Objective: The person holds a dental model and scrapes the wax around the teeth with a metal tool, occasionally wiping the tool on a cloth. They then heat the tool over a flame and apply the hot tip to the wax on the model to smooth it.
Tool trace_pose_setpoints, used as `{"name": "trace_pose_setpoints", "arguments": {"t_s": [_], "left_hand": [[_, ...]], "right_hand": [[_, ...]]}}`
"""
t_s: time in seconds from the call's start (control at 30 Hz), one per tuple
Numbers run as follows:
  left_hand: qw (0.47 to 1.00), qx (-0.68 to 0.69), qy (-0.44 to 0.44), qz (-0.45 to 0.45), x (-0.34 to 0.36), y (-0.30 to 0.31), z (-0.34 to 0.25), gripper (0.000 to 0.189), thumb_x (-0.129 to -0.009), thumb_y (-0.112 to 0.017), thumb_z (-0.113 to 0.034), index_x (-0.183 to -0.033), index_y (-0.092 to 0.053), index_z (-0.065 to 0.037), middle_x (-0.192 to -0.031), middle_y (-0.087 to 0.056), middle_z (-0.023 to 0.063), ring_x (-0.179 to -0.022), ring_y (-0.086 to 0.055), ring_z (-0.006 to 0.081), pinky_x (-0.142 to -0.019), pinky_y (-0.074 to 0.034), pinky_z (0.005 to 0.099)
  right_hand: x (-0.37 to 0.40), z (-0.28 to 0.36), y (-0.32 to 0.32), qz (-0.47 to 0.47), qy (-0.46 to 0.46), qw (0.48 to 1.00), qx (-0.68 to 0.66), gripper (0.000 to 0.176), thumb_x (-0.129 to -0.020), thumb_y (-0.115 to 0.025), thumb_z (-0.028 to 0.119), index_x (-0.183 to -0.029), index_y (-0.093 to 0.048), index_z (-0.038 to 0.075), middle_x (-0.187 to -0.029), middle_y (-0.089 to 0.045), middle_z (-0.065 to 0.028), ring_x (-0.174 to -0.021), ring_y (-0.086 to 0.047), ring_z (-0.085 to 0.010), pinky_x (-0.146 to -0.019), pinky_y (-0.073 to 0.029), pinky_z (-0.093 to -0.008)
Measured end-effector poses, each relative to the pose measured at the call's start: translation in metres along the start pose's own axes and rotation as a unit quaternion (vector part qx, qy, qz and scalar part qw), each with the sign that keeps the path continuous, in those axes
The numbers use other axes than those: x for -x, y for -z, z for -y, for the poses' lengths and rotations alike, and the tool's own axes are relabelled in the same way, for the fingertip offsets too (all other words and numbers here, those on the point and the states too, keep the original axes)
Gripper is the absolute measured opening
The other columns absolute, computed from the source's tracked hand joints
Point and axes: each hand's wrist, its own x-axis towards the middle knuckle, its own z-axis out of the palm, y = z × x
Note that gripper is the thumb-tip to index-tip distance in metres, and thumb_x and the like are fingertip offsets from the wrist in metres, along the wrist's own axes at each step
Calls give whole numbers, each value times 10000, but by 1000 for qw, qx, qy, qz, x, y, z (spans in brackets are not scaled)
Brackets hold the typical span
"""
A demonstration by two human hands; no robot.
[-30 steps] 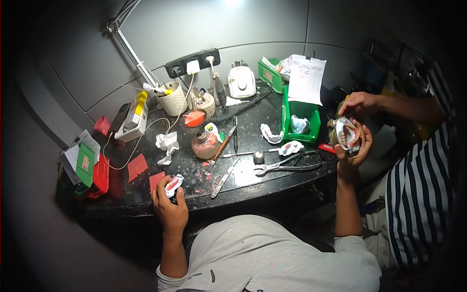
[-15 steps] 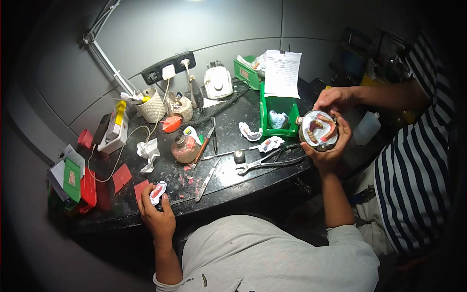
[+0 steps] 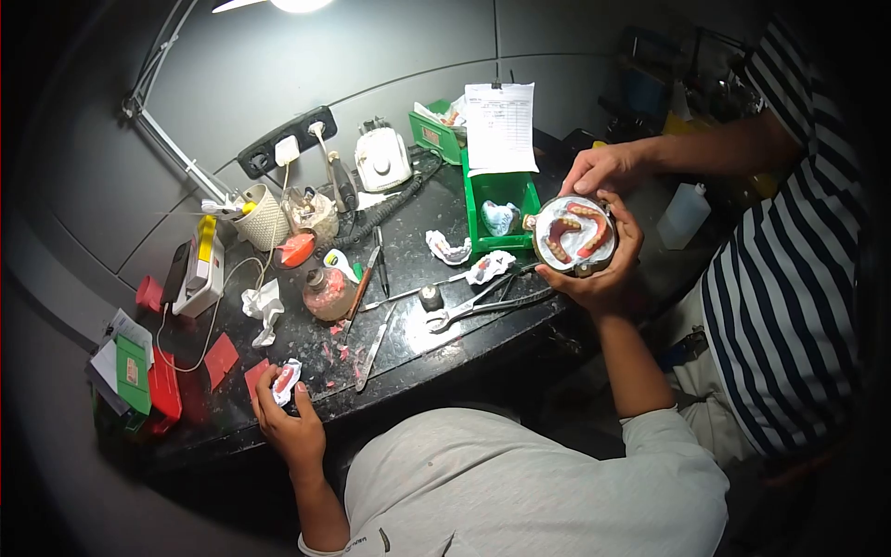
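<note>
Item 1, round metal flask (image 3: 575, 234): white plaster fill, pink tooth arch facing up, slightly tilted, raised past right end of bench (image 3: 413, 348). Item 2, small white-and-pink denture piece (image 3: 285, 382): near-left bench edge.

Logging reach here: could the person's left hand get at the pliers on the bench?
Probably yes, though not freely: the left hand grips a small denture piece, and a metal tool lies between it and the pliers. The right hand holds a round flask.

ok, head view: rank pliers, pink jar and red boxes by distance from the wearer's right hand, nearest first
From the right hand, fingers around a round mould:
1. Pliers, just left of it, near the bench edge.
2. Pink jar, mid-bench.
3. Red boxes, far left end.
</note>
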Motion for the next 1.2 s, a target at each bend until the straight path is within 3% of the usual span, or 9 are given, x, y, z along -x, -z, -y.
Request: {"name": "trace_pose_setpoints", "arguments": {"t_s": [0.5,0.6,0.7,0.77,0.8,0.87,0.97,1.2], "left_hand": [[1000,-13,-13,-1,1,-1,4,434,-933,-700,-40,-1358,-620,-4,-1267,-719,185,-1224,-625,419,-1071,-464,518],[1000,-11,-10,0,1,-1,4,434,-933,-702,-40,-1358,-620,-5,-1265,-718,183,-1223,-624,419,-1069,-465,517],[1000,-8,-10,-1,1,-1,4,433,-933,-702,-40,-1357,-620,-5,-1260,-719,183,-1220,-624,420,-1068,-465,517],[1000,-10,-13,-3,1,-1,3,432,-934,-702,-41,-1357,-620,-5,-1257,-719,182,-1215,-626,421,-1066,-466,517],[1000,-10,-13,-2,1,-1,3,432,-934,-702,-41,-1357,-620,-5,-1257,-719,182,-1215,-626,421,-1066,-466,517],[1000,-12,-17,-3,1,-1,4,430,-935,-702,-42,-1355,-619,-4,-1256,-719,182,-1211,-628,421,-1062,-467,517],[1000,-12,-13,-2,1,-1,4,428,-937,-702,-44,-1354,-619,-4,-1258,-718,184,-1209,-630,421,-1059,-469,518],[1000,-16,-10,3,1,0,3,429,-938,-702,-48,-1356,-618,-2,-1266,-715,186,-1218,-628,423,-1063,-467,520]], "right_hand": [[-1,5,-1,17,12,1000,22,1197,-635,-1071,377,-1512,-338,22,-1498,-465,-287,-1360,-566,-371,-1148,-503,-480],[-1,11,1,29,20,995,88,1216,-615,-1079,377,-1514,-338,28,-1491,-464,-289,-1357,-563,-381,-1141,-507,-481],[0,17,3,10,12,995,94,1183,-608,-1082,358,-1498,-377,25,-1462,-506,-255,-1332,-586,-336,-1118,-522,-467],[-3,22,8,86,-83,991,60,1104,-603,-1081,334,-1460,-456,28,-1418,-570,-199,-1306,-609,-269,-1074,-547,-439],[0,22,8,85,-84,991,60,1104,-603,-1081,334,-1460,-456,28,-1418,-570,-199,-1306,-609,-269,-1074,-547,-439],[5,23,7,66,-90,989,98,1154,-605,-1075,357,-1496,-421,25,-1291,-677,-157,-1163,-694,-249,-1029,-566,-422],[2,18,9,94,-55,993,44,1014,-610,-1075,349,-1412,-533,49,-1285,-657,-126,-1178,-675,-214,-993,-571,-404],[4,15,11,95,-71,991,60,1023,-620,-1071,380,-1412,-521,35,-1265,-662,-129,-1151,-686,-219,-989,-567,-406]]}}
